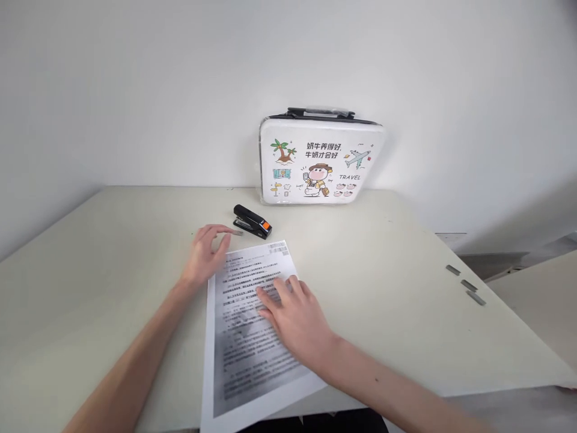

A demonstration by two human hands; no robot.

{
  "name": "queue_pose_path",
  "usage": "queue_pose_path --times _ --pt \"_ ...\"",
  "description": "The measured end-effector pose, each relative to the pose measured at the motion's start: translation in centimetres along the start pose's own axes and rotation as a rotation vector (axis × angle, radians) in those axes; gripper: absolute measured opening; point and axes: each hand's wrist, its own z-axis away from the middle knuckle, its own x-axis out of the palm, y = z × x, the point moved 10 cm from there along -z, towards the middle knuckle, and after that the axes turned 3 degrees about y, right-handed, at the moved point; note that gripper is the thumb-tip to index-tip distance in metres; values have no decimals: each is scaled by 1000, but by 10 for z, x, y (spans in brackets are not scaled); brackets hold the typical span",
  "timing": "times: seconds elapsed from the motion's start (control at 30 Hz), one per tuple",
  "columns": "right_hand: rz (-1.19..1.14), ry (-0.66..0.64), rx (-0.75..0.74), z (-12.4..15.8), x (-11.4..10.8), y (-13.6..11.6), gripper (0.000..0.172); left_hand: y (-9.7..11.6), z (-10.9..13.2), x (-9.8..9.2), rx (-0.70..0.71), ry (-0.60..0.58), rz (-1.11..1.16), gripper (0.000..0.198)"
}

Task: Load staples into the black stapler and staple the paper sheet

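Note:
A printed paper sheet (246, 355) lies on the pale table (112, 270) in front of me. My right hand (295, 319) rests flat on its middle, fingers stretched out. My left hand (208, 252) hovers at the sheet's top left corner, fingers loosely curled, with nothing visible in them. A black stapler (252, 221) with an orange end lies just beyond the left hand's fingertips, a little apart from them.
A white case (321, 161) with cartoon travel pictures and a black handle stands upright against the wall at the table's back. Three small grey strips (467, 285) lie near the table's right edge. Another pale surface adjoins at the far right.

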Motion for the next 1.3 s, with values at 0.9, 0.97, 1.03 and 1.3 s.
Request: queue_pose_path --times 0.9,0.97,1.03,1.3 --pt "-542 52 447 19 -8 179 34 -81 -14 -36 -216 73 -194 30" --pt "-568 39 544 27 -7 206 34 -81 -13 -36 -221 71 -200 30" --pt "-603 30 609 32 -8 218 34 -80 -13 -36 -225 68 -201 29" --pt "-620 -1 614 31 -11 211 37 -74 -12 -36 -263 68 -247 30"
